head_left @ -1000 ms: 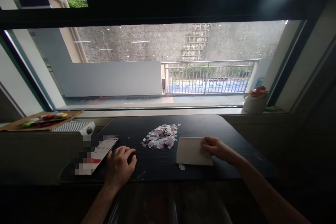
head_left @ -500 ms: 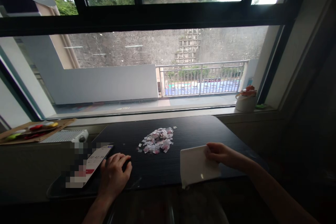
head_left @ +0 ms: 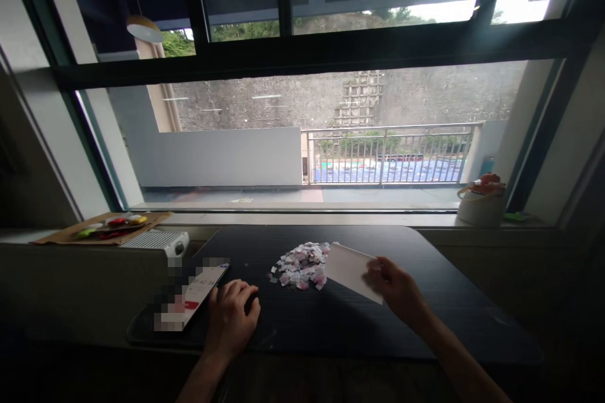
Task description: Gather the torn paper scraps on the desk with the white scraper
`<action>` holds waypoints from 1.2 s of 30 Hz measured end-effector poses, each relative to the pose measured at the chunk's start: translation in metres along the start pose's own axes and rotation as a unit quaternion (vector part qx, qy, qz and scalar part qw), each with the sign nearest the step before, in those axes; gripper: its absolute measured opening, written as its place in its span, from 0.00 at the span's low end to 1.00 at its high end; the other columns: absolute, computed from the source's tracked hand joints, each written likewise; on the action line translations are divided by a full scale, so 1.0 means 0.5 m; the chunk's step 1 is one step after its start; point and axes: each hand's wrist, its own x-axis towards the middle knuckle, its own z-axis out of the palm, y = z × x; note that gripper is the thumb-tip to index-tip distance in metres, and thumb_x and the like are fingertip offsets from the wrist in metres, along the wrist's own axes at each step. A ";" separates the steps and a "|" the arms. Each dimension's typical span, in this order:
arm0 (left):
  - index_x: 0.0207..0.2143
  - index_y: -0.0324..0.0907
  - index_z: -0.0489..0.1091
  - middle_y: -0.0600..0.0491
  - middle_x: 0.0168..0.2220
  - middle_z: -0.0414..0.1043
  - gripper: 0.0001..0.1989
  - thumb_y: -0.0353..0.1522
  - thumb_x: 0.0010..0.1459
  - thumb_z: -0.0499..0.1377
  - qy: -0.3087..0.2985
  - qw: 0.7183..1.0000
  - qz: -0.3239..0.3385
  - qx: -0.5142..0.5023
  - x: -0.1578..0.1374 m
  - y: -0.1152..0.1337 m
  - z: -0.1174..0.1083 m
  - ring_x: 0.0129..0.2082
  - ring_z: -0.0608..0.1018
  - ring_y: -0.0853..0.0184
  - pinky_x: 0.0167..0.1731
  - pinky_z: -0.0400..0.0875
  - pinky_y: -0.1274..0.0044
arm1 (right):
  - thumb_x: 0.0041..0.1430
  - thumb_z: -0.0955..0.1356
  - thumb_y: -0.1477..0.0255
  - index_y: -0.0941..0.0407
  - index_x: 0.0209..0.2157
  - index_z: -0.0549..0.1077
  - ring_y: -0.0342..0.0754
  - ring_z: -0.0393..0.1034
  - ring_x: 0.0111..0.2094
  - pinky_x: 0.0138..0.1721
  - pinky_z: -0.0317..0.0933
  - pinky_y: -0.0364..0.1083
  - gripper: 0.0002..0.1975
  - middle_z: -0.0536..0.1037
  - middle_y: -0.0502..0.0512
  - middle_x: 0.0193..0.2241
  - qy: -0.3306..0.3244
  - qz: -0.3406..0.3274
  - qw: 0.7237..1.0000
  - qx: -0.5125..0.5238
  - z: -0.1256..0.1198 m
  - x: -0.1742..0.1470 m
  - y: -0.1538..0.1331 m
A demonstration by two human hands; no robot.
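Note:
My right hand (head_left: 397, 283) is closed on the right end of a flat white rectangular piece (head_left: 353, 269), which looks like paper or thin card. That piece is tilted, and its far left corner reaches the right side of a heap of small paper scraps (head_left: 300, 266). The scraps are white with some pinkish bits, spread on the dark table (head_left: 302, 330). My left hand (head_left: 234, 310) rests on the tabletop with its fingers loosely bent and apart, holding nothing. Close to its left lies a phone (head_left: 201, 293) with a lit screen, partly blurred out.
At the left, a brown board (head_left: 161, 221) with colourful pieces lies beside a white ribbed unit (head_left: 154, 240). A white pot (head_left: 479, 209) with an orange-red top stands on the sill (head_left: 302, 219) at the right. Beyond the sill rises a large window.
My right hand has lifted the white piece from the table's near edge and brought it forward to the heap. My left hand keeps its place beside the phone. The whole view has shifted.

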 end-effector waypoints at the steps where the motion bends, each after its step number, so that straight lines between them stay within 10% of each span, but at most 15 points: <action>1: 0.34 0.46 0.73 0.50 0.38 0.74 0.11 0.33 0.52 0.52 -0.002 1.000 0.000 -0.004 0.000 0.000 0.000 0.46 0.71 0.57 0.49 0.56 0.59 | 0.56 0.62 0.64 0.55 0.32 0.67 0.48 0.71 0.28 0.26 0.62 0.44 0.09 0.76 0.52 0.26 -0.007 -0.003 1.000 -0.009 0.007 -0.001 -0.006; 36: 0.34 0.44 0.73 0.50 0.39 0.73 0.10 0.31 0.52 0.52 -0.007 0.999 -0.021 -0.023 -0.003 0.019 -0.008 0.47 0.70 0.56 0.52 0.52 0.56 | 0.56 0.60 0.62 0.51 0.34 0.69 0.49 0.76 0.28 0.26 0.65 0.43 0.11 0.81 0.52 0.29 -0.024 -0.049 0.992 -0.117 0.020 -0.044 -0.074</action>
